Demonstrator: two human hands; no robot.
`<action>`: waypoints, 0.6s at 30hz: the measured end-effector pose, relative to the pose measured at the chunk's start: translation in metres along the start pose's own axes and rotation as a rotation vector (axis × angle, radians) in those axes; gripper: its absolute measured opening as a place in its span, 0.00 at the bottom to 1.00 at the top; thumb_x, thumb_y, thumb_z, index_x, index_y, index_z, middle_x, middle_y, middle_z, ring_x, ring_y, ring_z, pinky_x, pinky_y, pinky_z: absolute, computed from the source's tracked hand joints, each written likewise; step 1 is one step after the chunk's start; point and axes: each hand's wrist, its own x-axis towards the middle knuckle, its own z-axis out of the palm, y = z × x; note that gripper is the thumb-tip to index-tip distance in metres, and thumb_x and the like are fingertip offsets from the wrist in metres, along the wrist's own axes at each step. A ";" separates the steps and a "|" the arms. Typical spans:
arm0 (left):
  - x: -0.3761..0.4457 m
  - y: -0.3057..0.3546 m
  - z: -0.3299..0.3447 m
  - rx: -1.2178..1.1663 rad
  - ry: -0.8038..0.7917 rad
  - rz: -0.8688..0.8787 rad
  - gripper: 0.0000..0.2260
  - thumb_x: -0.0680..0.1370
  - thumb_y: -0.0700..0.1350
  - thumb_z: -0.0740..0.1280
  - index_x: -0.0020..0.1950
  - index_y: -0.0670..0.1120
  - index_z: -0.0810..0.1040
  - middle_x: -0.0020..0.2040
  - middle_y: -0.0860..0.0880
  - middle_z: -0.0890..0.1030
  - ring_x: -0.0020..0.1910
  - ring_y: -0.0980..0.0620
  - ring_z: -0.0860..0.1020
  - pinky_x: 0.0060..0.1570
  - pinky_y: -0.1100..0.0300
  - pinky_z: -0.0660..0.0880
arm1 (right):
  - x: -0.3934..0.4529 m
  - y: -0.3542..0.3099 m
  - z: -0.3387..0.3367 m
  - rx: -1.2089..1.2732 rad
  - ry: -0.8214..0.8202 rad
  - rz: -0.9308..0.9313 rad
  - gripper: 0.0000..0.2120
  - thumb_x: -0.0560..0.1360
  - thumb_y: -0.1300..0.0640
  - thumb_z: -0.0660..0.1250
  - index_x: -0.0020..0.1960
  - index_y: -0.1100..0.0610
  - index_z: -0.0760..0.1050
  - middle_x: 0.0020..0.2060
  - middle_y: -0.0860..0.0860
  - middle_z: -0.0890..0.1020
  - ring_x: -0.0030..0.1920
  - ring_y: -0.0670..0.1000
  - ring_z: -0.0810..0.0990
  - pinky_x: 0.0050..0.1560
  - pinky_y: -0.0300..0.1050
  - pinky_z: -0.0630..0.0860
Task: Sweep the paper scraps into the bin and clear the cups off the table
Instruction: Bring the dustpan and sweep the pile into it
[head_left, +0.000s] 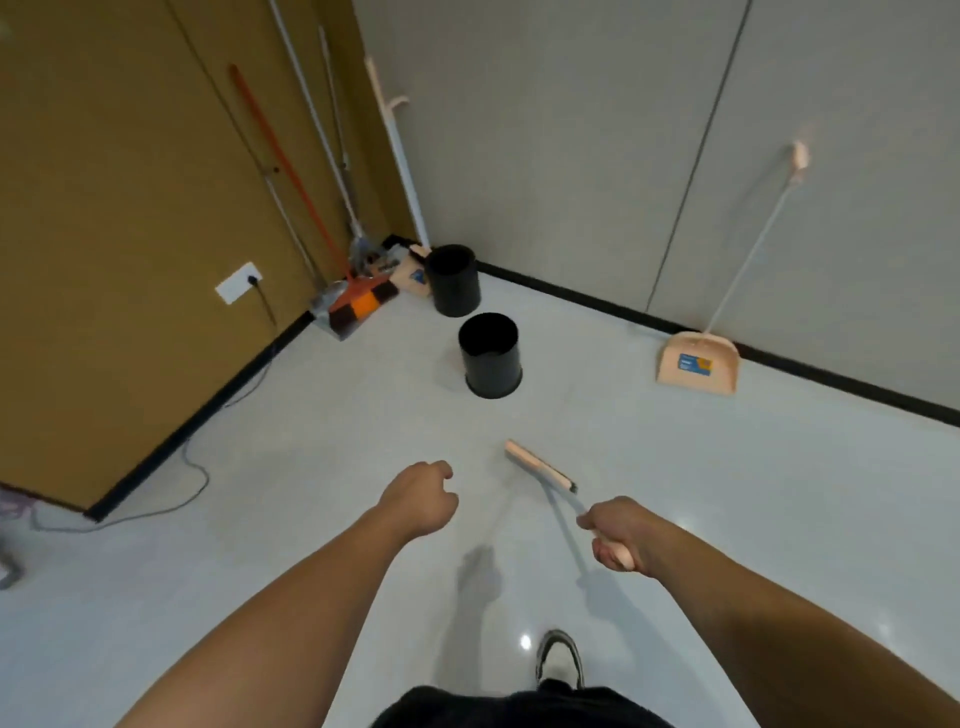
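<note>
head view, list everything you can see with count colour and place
bins: 2, black, on the floor near the corner, one behind the other
dustpan: 1, peach with a blue label, standing against the right wall
broom: 1, peach head, out in front, held by the right hand
cleaning tools: several, orange and grey among them, leaning in the corner
socket: 1, white, low on the brown wall, cable plugged in
shoe: 1, dark and white, bottom centre
left hand: 1, fingers curled, holding nothing
right hand: 1, gripping the broom handle

The pale glossy floor (311, 467) carries two black bins (491, 356), a peach dustpan (697, 364) and a grey cable (171, 499).
</note>
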 end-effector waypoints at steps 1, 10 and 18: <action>0.015 0.028 0.000 0.016 -0.012 0.050 0.22 0.78 0.49 0.62 0.72 0.49 0.69 0.70 0.45 0.72 0.67 0.46 0.71 0.63 0.56 0.70 | 0.001 0.000 -0.022 0.054 0.039 0.008 0.05 0.78 0.67 0.67 0.46 0.63 0.71 0.38 0.57 0.71 0.28 0.51 0.69 0.21 0.34 0.68; 0.123 0.239 0.030 0.193 -0.228 0.444 0.22 0.77 0.51 0.64 0.71 0.51 0.69 0.69 0.47 0.72 0.65 0.46 0.73 0.59 0.56 0.71 | 0.012 0.026 -0.166 0.468 0.284 0.103 0.06 0.76 0.68 0.69 0.49 0.68 0.73 0.35 0.57 0.72 0.28 0.50 0.71 0.27 0.39 0.72; 0.249 0.357 0.032 0.358 -0.358 0.654 0.22 0.78 0.50 0.62 0.72 0.50 0.67 0.70 0.46 0.70 0.67 0.47 0.69 0.60 0.58 0.67 | 0.057 -0.020 -0.243 0.646 0.443 0.199 0.10 0.77 0.68 0.67 0.56 0.68 0.71 0.37 0.59 0.73 0.27 0.49 0.72 0.23 0.36 0.73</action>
